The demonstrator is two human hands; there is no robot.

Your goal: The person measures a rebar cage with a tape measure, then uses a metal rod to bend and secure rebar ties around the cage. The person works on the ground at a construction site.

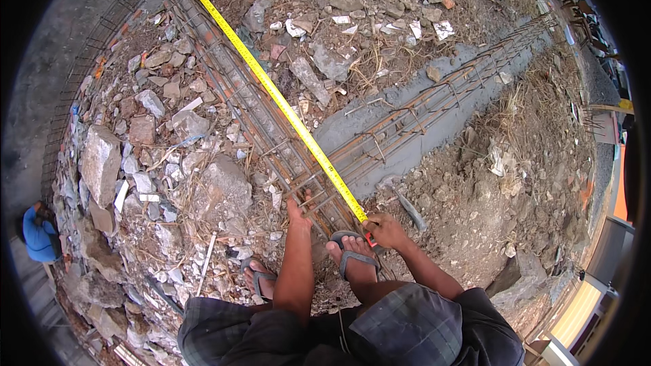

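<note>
A yellow tape measure (298, 125) is pulled out in a long straight strip along a rusty rebar cage (234, 88), from near my feet to the far upper left. My right hand (386, 231) is closed at the near end of the strip, where a bit of its red case (370, 238) shows beside the fingers. On the left side of the same cage, my left hand (298, 211) grips the bars by a cross tie, its fingertips partly hidden among the steel. My right foot, in a sandal (357, 257), is at the cage's near end.
A second rebar cage (424, 112) branches to the upper right over wet grey concrete (468, 112). Broken rubble (102, 163) covers the left side, loose soil (468, 196) the right. A person in blue (41, 234) is at the far left edge.
</note>
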